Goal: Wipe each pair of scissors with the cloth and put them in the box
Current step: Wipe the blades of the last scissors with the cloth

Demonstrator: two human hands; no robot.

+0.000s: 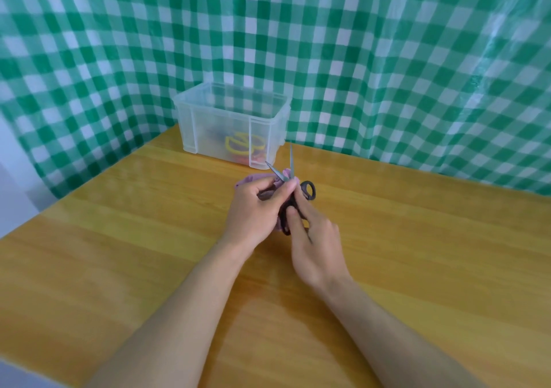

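Fingers of the left hand [253, 209] curl inward around a bunched purple cloth [247, 180], and its thumb [287, 189] lies across the front of them, pressing the cloth against the base of the blades of the black-handled scissors [313, 192]. Folds of cloth poke out beyond the knuckles on the far left side and below the heel of the palm. Just right of that thumb, the right hand [316, 247] grips the scissors by the handles: its fingers [298, 220] are bent and close together around the lower black loop, though I cannot tell whether any of them passes through it. The other loop stands free, just beyond the right fingertips and to their right. The two grey blades are spread apart in a narrow V that rises past the left thumb tip, one pointing away towards the box [220, 125], the other slanting left over the cloth. Both hands hold the scissors and cloth just above the wooden table [119, 238]. Well beyond the fingertips the clear plastic box stands open-topped at the table's far edge, with yellow-handled scissors [238, 144] and something red [256, 158] showing blurred through its wall. Behind it hangs a green and white checked curtain [387, 60].
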